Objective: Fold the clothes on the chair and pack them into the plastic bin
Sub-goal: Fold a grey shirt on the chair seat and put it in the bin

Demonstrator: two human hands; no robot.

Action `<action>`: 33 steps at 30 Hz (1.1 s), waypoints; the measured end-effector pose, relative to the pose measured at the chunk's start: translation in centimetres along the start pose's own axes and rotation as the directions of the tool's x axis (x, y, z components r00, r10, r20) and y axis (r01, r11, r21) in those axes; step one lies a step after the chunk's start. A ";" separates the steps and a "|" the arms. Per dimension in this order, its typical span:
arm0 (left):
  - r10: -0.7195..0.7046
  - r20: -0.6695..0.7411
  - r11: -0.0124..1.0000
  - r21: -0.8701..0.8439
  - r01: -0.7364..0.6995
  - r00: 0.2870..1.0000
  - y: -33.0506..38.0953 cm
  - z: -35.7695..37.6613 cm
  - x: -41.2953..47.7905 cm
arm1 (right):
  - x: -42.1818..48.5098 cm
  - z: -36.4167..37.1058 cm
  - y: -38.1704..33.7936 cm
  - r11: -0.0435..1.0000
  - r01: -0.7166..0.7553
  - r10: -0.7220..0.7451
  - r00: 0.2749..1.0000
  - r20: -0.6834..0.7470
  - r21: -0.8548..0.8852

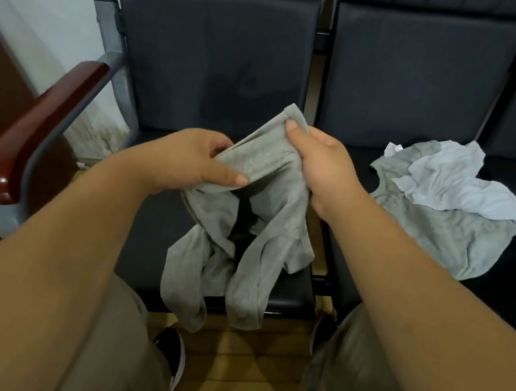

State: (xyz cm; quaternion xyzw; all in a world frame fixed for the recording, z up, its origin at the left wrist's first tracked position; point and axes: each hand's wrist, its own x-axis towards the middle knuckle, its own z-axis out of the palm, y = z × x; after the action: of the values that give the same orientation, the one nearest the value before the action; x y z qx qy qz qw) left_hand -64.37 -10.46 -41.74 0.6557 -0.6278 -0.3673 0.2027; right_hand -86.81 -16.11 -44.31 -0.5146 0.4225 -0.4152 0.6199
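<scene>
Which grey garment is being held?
The grey garment in front, gripped by left hand and right hand; the other grey garment lies under a white garment.

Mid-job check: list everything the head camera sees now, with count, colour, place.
held garment: one, grey, gripped by both hands over the left seat, hanging past its front edge
loose grey garment: one, grey, crumpled on the right seat
white garment: one, white, on top of the loose grey garment
chairs: at least two, dark padded, in a row
armrest: one, reddish-brown, far left
floor: one, yellowish wood, under the chairs
plastic bin: none in view
shoes: two, black, on the floor
left hand: one, grips the held garment's left side
right hand: one, grips its top edge
</scene>
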 end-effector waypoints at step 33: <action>-0.067 -0.152 0.939 0.326 0.114 0.986 -2.4 -2.4 -1.1 | 2.3 0.7 2.5 0.875 0.038 -0.031 0.999 0.023 -0.483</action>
State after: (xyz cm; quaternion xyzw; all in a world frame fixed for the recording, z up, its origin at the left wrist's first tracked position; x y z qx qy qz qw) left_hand -60.89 -9.56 -41.67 0.7326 -0.6343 -0.2185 0.1146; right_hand -85.25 -17.77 -46.87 -0.6635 0.4989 -0.3040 0.4674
